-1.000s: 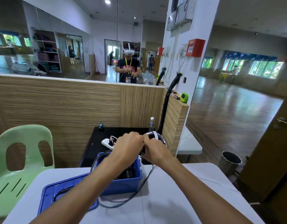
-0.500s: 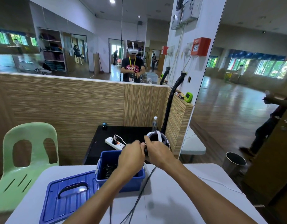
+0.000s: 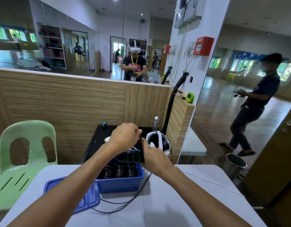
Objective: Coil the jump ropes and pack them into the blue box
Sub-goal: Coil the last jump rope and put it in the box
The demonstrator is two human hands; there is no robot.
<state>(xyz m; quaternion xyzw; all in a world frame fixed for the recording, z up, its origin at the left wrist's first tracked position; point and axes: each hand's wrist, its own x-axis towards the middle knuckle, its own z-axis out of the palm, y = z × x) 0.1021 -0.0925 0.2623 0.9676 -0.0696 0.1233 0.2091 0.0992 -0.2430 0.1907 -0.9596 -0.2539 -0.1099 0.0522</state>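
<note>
We see the blue box [image 3: 120,184] standing near the far edge of the white table [image 3: 182,202], toward its middle. Inside it lie three dark coiled jump ropes [image 3: 119,171] in a row, side by side against the near wall. The box's blue lid [image 3: 85,199] lies flat on the table, touching the box at its near left corner, partly covered by the left forearm.

Above the box, the right hand [image 3: 155,158] grips the black handles [image 3: 133,157] with green bands, fingers curled round them. The left hand [image 3: 123,136] is raised higher, its fingertips pinching a dark cord [image 3: 140,139] that rises from the handles. A loose length of rope [image 3: 125,205] trails from the right hand down past the box's right side and loops across the table toward the lid.

Against half a second ago, the hands have parted: then they met at one level, now the left is lifted above the right. The handles show now; before the hands covered them. The view has drawn closer to the box, so its contents read plainly. The person [image 3: 252,102] at the right has stepped further into view.

We cannot tell how many handles the right hand holds, nor exactly where the cord ends under the left fingers. A white headset [image 3: 159,141] beyond the box is partly hidden by the right hand.
</note>
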